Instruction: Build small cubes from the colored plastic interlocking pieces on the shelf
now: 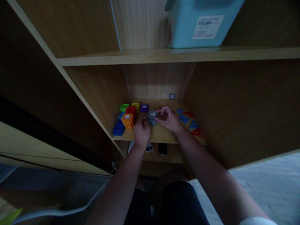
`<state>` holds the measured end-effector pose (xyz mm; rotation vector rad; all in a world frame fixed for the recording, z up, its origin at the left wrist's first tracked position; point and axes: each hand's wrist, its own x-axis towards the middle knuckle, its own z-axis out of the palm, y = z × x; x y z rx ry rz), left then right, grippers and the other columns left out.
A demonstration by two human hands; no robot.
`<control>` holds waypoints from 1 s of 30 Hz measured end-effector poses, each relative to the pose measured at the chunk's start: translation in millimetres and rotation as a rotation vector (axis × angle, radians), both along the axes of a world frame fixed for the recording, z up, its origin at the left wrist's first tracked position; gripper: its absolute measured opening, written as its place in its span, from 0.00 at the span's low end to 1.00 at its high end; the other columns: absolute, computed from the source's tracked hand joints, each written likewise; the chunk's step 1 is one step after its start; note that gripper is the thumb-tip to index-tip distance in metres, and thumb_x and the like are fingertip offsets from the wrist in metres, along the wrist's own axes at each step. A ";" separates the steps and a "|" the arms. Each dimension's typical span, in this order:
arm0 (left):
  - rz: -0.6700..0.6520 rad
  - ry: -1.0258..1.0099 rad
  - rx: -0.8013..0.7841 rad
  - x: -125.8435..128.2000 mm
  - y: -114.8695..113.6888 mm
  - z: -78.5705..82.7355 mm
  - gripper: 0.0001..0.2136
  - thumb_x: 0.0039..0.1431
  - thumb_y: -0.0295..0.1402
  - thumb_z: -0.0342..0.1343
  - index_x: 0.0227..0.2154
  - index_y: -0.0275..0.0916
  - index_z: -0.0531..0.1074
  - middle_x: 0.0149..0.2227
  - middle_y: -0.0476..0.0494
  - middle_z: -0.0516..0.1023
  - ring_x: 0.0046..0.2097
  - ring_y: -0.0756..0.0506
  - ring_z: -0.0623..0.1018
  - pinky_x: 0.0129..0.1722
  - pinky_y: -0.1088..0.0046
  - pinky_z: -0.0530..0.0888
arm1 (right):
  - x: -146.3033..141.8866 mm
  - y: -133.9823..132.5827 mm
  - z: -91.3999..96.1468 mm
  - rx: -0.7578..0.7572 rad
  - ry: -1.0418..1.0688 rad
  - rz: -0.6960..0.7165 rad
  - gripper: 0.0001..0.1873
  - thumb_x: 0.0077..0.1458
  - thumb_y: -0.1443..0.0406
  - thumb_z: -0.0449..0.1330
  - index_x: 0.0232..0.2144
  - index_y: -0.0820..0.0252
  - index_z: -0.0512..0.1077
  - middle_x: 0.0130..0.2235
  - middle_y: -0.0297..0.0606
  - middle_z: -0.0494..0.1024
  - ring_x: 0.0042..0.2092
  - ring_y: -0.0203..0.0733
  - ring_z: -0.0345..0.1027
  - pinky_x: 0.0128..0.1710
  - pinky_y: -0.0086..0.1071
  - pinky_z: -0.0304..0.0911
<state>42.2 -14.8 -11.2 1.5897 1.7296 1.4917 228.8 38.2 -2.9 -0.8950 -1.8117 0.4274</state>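
Observation:
A short stack of grey plastic interlocking tiles [152,114] with toothed edges stands on the middle shelf between my hands. My right hand [170,119] has its thumb and forefinger at the stack's right side, gripping it. Curled fingers of my left hand [142,130] press at the stack's left side; their tips are partly hidden. Just left of my left hand is an orange tile stack [127,121], with a red stack [131,110] behind it. A small purple stack [144,108] sits behind the grey one.
Blue [118,128], green [124,107] and yellow stacks [135,107] stand at the left. Several blue triangles [184,119] and red triangles [197,132] lie at the right. One grey tile [172,96] rests against the back panel. Above is a light blue bin [182,31]; below, a black device [162,148] with a cable.

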 end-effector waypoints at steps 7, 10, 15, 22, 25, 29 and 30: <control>0.011 0.007 -0.011 0.9 -3.6 4.7 0.13 0.67 0.27 0.50 0.46 0.39 0.79 0.42 0.40 0.86 0.43 0.41 0.85 0.47 0.67 0.79 | -1.9 -1.2 2.1 -0.032 -0.045 0.028 0.27 0.56 0.47 0.70 0.41 0.48 0.57 0.48 0.41 0.84 0.43 0.47 0.76 0.45 0.43 0.72; 0.015 0.019 0.000 1.0 -3.3 4.4 0.13 0.66 0.27 0.50 0.46 0.39 0.79 0.44 0.39 0.86 0.45 0.41 0.85 0.48 0.66 0.78 | -1.4 -0.3 1.0 -0.019 -0.065 0.024 0.27 0.57 0.47 0.69 0.41 0.48 0.57 0.47 0.40 0.84 0.42 0.46 0.74 0.44 0.43 0.71; 0.029 0.025 0.001 1.3 -2.7 3.9 0.12 0.67 0.27 0.51 0.46 0.39 0.79 0.44 0.39 0.86 0.46 0.41 0.85 0.49 0.67 0.78 | -0.6 0.6 -0.1 -0.040 -0.097 0.008 0.26 0.57 0.47 0.69 0.42 0.48 0.58 0.48 0.41 0.84 0.42 0.47 0.74 0.45 0.44 0.72; 0.016 0.019 0.014 1.3 -1.2 1.2 0.12 0.67 0.27 0.51 0.46 0.40 0.79 0.44 0.40 0.87 0.45 0.41 0.85 0.48 0.66 0.78 | -1.0 0.1 0.9 -0.016 -0.101 0.020 0.25 0.57 0.49 0.70 0.43 0.48 0.59 0.48 0.41 0.84 0.42 0.47 0.73 0.44 0.43 0.71; 0.013 0.021 0.010 1.2 -0.8 0.4 0.12 0.67 0.28 0.51 0.46 0.40 0.79 0.45 0.40 0.87 0.46 0.41 0.85 0.49 0.66 0.78 | -1.0 0.6 -0.4 -0.028 -0.099 0.010 0.25 0.57 0.49 0.69 0.43 0.48 0.60 0.47 0.40 0.84 0.42 0.47 0.74 0.45 0.43 0.72; 0.015 0.023 0.008 1.0 -0.3 -0.3 0.12 0.67 0.27 0.51 0.46 0.40 0.79 0.45 0.40 0.87 0.47 0.41 0.85 0.50 0.66 0.78 | -0.9 0.3 -1.4 -0.031 -0.101 0.011 0.25 0.57 0.49 0.70 0.44 0.48 0.61 0.48 0.40 0.84 0.43 0.47 0.75 0.46 0.44 0.72; 0.017 0.023 0.009 1.0 -0.3 -0.2 0.12 0.67 0.27 0.51 0.46 0.40 0.79 0.45 0.40 0.87 0.47 0.41 0.85 0.50 0.66 0.78 | -0.9 0.1 -1.3 -0.030 -0.101 0.010 0.25 0.57 0.49 0.70 0.44 0.48 0.61 0.48 0.40 0.84 0.43 0.47 0.75 0.46 0.44 0.72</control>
